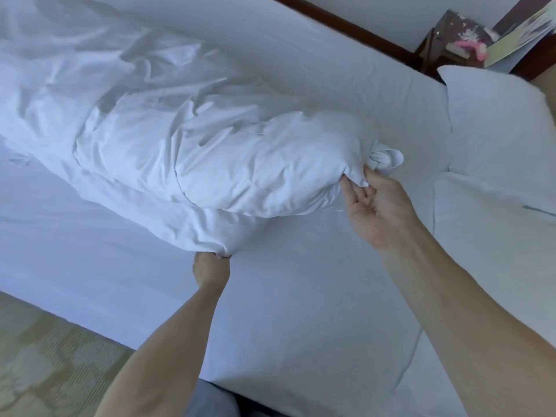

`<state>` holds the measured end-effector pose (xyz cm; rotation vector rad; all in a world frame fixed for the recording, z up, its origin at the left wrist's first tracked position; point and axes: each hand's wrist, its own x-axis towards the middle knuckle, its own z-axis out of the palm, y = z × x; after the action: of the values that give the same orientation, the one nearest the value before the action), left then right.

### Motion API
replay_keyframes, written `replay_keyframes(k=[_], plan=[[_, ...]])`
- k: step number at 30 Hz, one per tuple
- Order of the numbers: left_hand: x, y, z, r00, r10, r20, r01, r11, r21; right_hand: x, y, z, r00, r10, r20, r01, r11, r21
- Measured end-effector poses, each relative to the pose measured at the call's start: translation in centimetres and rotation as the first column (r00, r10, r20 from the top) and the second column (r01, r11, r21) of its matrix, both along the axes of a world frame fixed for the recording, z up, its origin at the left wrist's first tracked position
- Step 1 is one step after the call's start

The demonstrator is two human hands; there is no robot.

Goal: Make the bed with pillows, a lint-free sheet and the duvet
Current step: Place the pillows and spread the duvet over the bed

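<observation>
Bare forearms (168, 341) reach in from 6 o'clock. Just below the picture's centre, the left hand (210, 267) has its fingers buried in a bunched fold of the duvet (240, 164), gripping its lower edge. Toward 3 o'clock from it, the right hand (377, 206) lies palm up, thumb and fingertips pinching the duvet's end just below a twisted knot (386, 159) of fabric. The white duvet is rumpled into a long roll that runs from the centre away to 10 o'clock, on top of the smooth white sheet (301, 311). At 3 o'clock two white pillows lie side by side, the far pillow (496, 115) touching the near pillow (487, 236). A dark wooden bed frame (346, 28) runs from 12 to 1 o'clock, with a cluttered nightstand (451, 46) beside it. Patterned floor (45, 356) shows at 8 o'clock.
</observation>
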<state>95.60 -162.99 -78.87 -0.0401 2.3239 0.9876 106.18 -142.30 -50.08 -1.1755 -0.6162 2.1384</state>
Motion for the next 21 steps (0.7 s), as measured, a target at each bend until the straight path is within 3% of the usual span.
replay_keyframes(k=[2, 5, 9, 11, 16, 21], plan=[[0.8, 1.4, 2.3, 0.974, 0.119, 0.195, -0.154, 0.972, 0.176, -0.1, 0.2, 0.0, 1.000, -0.010, -0.005, 0.010, 1.000, 0.002], [4.4, 1.3, 4.8, 0.912, 0.207, 0.354, -0.325, 0.891, 0.318, -0.3, 0.0, 0.1, 1.000, -0.023, -0.005, 0.023, 1.000, -0.011], [7.2, -1.1, 9.1, 0.671, 0.205, 0.713, -0.661, 0.601, 0.449, -0.8, -0.6, 0.8, 0.999, -0.029, -0.036, 0.028, 0.999, -0.020], [6.5, -2.0, 10.6, 0.582, 0.125, 0.804, -0.721, 0.536, 0.438, -1.2, -0.7, 1.3, 0.997, -0.029, -0.067, 0.028, 0.999, -0.017], [4.8, -4.4, 9.4, 0.581, 0.123, 0.805, -0.593, 0.741, 0.315, -1.6, -1.7, 0.9, 0.999, -0.027, -0.039, 0.025, 0.998, -0.050], [5.3, -3.6, 7.2, 0.756, 0.014, 0.655, -0.297, 0.898, 0.324, 0.5, -2.6, -2.1, 0.999, -0.033, 0.020, 0.034, 0.996, -0.081]])
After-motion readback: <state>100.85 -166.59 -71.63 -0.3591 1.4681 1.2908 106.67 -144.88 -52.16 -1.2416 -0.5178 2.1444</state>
